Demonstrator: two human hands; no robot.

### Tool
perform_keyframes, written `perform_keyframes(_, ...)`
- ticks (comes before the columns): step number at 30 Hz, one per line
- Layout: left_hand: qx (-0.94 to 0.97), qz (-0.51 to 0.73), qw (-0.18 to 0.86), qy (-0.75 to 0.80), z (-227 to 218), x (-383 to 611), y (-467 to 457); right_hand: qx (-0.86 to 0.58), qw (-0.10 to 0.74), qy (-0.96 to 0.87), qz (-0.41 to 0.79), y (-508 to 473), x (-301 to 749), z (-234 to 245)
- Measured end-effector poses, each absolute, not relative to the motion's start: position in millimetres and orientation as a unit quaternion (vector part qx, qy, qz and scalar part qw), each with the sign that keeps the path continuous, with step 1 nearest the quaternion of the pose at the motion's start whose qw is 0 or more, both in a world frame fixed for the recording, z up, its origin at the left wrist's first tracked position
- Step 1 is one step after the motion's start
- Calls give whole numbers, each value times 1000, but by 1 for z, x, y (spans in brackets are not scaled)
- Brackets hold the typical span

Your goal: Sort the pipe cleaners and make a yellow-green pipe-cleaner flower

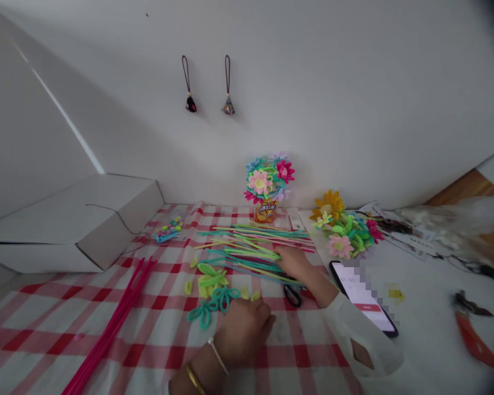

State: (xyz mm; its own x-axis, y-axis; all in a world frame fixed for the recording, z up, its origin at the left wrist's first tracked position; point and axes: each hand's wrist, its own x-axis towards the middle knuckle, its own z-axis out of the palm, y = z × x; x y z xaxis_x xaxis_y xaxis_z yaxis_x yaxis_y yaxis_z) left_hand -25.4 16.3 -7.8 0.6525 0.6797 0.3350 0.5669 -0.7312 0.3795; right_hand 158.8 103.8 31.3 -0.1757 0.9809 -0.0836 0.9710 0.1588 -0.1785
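My right hand (296, 265) reaches forward onto a loose pile of teal, green, yellow and pink pipe cleaners (255, 244); its fingers lie on the stems, and I cannot see whether they grip one. My left hand (245, 328) rests curled on the red-and-white checked cloth (66, 329), fingers bent under, right beside a teal looped pipe-cleaner shape (212, 307). Yellow-green looped pieces (209, 277) lie just beyond it. Black scissors (292, 295) sit under my right wrist.
A bunch of pink stems (111, 326) lies at the left. A flower bouquet in a can (267, 186) stands by the wall, another bouquet (343, 227) lies to the right. A phone (364, 299), red-handled pliers (473, 329) and a white box (78, 225) surround the work.
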Motion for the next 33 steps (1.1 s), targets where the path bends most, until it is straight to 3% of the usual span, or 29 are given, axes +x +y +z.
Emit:
perform_keyframes(6, 954, 113, 97, 260, -21, -13, 2, -626, 92, -767, 104, 133, 180, 56)
perform_keyframes(15, 956, 79, 96, 267, -18, -16, 7, -652, 108, -746, 85, 140, 169, 43)
perform_keyframes(24, 962, 65, 101, 246, -27, -16, 5, -612, 43, -781, 117, 112, 153, 20)
perform_keyframes(33, 958, 55, 105, 261, -25, -16, 4, -624, 101, -768, 102, 134, 167, 35)
